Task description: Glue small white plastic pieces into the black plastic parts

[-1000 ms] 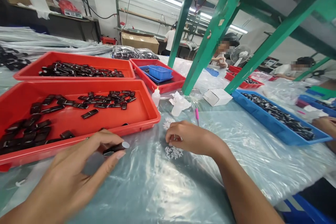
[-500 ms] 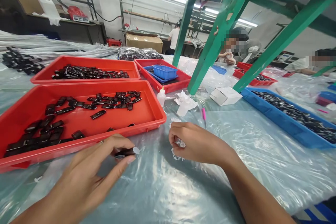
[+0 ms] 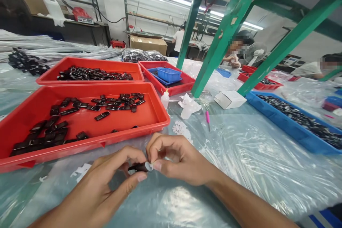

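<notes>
My left hand (image 3: 117, 174) grips a small glossy dark brown part (image 3: 137, 167) between thumb and fingers. Its pale, rounded end (image 3: 148, 166) faces right. At that end, my right hand (image 3: 173, 158) is closed in a pinch, fingertips touching or nearly touching it. A tiny whitish piece shows at the right fingertips, mostly hidden by them. Beyond my right hand lies a loose pile of small white pieces (image 3: 182, 129) on the plastic-covered table. The nearest red tray (image 3: 133, 119), behind my left hand, holds many similar dark parts (image 3: 102, 115).
Behind stand a second red tray (image 3: 107, 62) of dark parts and a red tray with a blue basket (image 3: 169, 74). A dropper bottle (image 3: 165, 99), a pink-handled tool (image 3: 207, 117) and a white box (image 3: 229, 99) sit ahead. Green posts (image 3: 227, 35) rise beyond; a blue tray (image 3: 288, 121) is right.
My right hand has moved left from the white pile to the dark part's pale end. The left hand, still holding the part, has shifted slightly right and down.
</notes>
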The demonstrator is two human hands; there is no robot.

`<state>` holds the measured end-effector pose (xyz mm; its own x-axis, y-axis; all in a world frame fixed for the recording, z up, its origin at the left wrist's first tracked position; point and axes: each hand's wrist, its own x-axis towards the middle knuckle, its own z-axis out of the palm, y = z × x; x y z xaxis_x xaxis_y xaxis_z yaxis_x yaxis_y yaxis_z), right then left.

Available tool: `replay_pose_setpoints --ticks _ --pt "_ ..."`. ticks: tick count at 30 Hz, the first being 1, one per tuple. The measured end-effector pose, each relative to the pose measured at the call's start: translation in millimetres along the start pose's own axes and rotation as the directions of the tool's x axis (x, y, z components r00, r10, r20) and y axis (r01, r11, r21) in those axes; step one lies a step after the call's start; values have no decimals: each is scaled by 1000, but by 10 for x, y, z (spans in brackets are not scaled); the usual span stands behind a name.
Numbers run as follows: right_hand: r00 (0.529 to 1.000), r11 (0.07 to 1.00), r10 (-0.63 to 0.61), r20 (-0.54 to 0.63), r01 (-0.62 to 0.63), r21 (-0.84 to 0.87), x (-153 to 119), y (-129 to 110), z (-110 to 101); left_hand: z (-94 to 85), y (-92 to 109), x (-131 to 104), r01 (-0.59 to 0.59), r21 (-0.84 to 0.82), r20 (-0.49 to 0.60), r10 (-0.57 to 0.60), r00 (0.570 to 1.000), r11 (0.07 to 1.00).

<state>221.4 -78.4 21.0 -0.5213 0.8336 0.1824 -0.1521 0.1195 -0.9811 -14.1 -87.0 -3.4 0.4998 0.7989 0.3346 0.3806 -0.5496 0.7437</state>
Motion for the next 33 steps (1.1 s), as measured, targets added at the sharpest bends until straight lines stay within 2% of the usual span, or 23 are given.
replay_pose_setpoints --ticks 2,6,10,12,15,23,30,33 --pt "1000 1000 11 17 -11 8 -5 1 -11 -13 1 6 -16 -14 15 16 1000 1000" --pt "997 998 45 67 -48 41 -12 -9 -44 -41 12 7 25 -63 36 -22 999 998" --pt "990 991 67 122 -80 103 2 28 -69 -31 24 -4 144 -118 100 -132 986 983" --pt "991 994 57 122 -68 91 11 46 -71 -27 25 5 187 -129 124 -171 977 974" --pt "993 997 47 112 -54 60 16 49 -63 -38 28 27 194 -153 186 -165 969 969" --pt "991 996 91 101 -91 0 -7 57 -38 -21 8 -21 243 -212 244 -190 951 947" --pt "992 996 76 102 -70 -63 -19 41 -20 34 92 -52 290 -280 255 -220 942 915" --pt "993 994 83 88 -76 -76 -31 24 2 64 144 -83 318 -291 158 -283 946 902"
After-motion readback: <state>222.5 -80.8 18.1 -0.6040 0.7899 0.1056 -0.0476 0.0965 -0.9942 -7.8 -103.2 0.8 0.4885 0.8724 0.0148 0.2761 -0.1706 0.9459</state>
